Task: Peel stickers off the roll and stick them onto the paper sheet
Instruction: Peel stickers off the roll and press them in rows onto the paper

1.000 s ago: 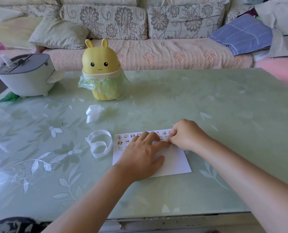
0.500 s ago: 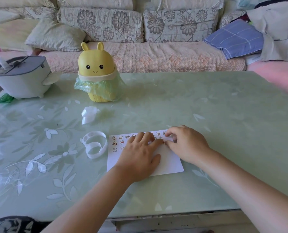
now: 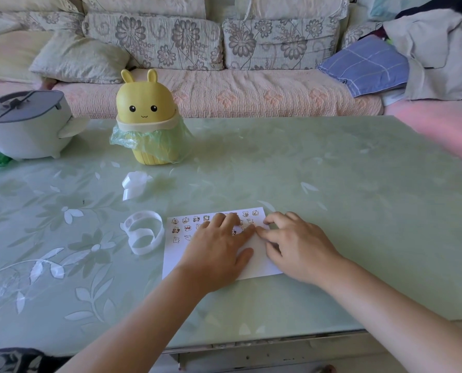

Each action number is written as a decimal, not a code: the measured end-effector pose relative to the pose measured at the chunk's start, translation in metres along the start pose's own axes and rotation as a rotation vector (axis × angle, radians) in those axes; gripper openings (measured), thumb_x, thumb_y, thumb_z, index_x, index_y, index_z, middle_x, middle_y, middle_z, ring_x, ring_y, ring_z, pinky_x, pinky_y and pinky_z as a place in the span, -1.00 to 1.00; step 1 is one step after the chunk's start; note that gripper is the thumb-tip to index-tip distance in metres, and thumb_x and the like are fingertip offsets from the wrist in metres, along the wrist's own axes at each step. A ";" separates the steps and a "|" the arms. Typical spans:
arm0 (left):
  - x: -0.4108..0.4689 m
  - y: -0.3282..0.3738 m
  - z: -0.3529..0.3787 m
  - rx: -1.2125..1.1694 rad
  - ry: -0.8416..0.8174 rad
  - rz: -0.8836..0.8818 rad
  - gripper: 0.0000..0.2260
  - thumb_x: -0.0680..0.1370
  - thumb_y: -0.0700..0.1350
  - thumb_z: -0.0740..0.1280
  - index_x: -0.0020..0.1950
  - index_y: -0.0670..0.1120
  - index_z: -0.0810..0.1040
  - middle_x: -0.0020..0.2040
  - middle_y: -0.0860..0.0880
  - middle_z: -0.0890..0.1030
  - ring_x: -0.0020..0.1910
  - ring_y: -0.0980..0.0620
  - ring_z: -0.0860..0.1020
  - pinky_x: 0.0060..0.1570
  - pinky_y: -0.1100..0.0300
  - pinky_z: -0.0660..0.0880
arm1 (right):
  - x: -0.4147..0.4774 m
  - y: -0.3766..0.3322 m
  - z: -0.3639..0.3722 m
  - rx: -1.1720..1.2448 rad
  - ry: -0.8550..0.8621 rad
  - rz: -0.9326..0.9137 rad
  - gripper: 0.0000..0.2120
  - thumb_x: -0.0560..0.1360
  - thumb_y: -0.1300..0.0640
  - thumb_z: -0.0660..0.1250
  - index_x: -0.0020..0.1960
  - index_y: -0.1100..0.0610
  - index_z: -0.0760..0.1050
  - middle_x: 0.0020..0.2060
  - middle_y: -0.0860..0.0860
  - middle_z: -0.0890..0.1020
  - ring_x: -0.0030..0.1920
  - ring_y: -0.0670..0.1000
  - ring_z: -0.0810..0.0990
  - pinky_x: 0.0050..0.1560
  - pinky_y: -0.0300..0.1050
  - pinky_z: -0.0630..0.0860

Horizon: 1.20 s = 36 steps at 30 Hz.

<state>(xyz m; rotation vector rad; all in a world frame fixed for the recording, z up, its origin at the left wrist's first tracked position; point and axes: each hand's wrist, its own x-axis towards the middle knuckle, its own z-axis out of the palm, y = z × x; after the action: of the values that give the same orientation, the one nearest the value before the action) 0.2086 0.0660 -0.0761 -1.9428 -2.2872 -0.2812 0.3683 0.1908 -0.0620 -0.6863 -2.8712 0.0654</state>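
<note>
A white paper sheet (image 3: 172,257) lies on the green glass table (image 3: 345,200), with rows of small cartoon stickers (image 3: 186,220) along its far edge. My left hand (image 3: 216,249) rests flat on the sheet, fingers spread over the sticker rows. My right hand (image 3: 297,246) is beside it on the sheet's right part. Its fingers are stretched out, and the index fingertip presses the paper right at my left index fingertip. A loose coil of white sticker roll strip (image 3: 158,230) lies on the table just left of the sheet, untouched.
A crumpled white scrap (image 3: 134,183) lies beyond the coil. A yellow bunny-shaped bin with a green bag (image 3: 146,117) stands at the back left, and a grey-white appliance (image 3: 28,127) at the far left. A sofa (image 3: 224,98) runs behind the table.
My right hand has uncurled from a bunched pinch near the sheet's top right and now lies flatter, pressing lower on the paper. My left hand stays flat on the sheet.
</note>
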 end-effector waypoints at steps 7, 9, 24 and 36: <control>-0.006 -0.004 -0.002 -0.102 0.055 0.017 -0.64 0.53 0.19 0.14 0.28 0.22 0.53 0.15 0.01 0.52 0.05 -0.07 0.50 -0.11 0.06 0.55 | 0.004 -0.001 -0.007 0.157 -0.021 0.073 -0.74 0.57 0.01 0.22 0.18 -0.10 0.61 0.16 -0.16 0.52 0.16 -0.01 0.49 0.01 -0.07 0.51; -0.006 -0.003 0.000 -0.081 0.046 -0.006 -0.60 0.53 0.20 0.13 0.32 0.18 0.49 0.18 0.04 0.51 0.10 -0.04 0.48 0.01 0.06 0.51 | 0.004 -0.004 -0.006 0.164 -0.024 0.069 -0.71 0.55 0.01 0.23 0.23 -0.11 0.56 0.12 -0.14 0.50 0.14 -0.01 0.49 -0.01 -0.04 0.52; -0.013 -0.039 -0.019 -0.256 0.256 -0.099 -0.80 0.48 0.04 0.22 -0.01 0.02 0.58 -0.11 0.08 0.53 -0.13 -0.02 0.51 -0.27 0.06 0.50 | 0.044 -0.039 -0.020 0.301 -0.063 0.148 -0.81 0.55 0.00 0.26 0.06 -0.12 0.63 -0.01 -0.13 0.57 0.00 -0.01 0.57 -0.03 -0.12 0.49; -0.056 -0.101 -0.042 -0.071 0.187 -0.448 -0.65 0.40 0.19 0.43 0.01 -0.02 0.50 -0.10 0.04 0.49 -0.05 -0.04 0.47 -0.04 0.11 0.37 | 0.095 -0.113 -0.008 0.710 -0.186 0.206 -0.80 0.55 0.07 0.29 0.08 -0.09 0.66 -0.05 -0.21 0.65 -0.03 -0.16 0.60 -0.06 -0.33 0.47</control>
<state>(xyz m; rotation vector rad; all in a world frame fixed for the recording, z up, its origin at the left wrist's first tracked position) 0.1173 -0.0124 -0.0536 -1.3384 -2.5827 -0.5667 0.2362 0.1326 -0.0280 -0.8311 -2.6250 1.1572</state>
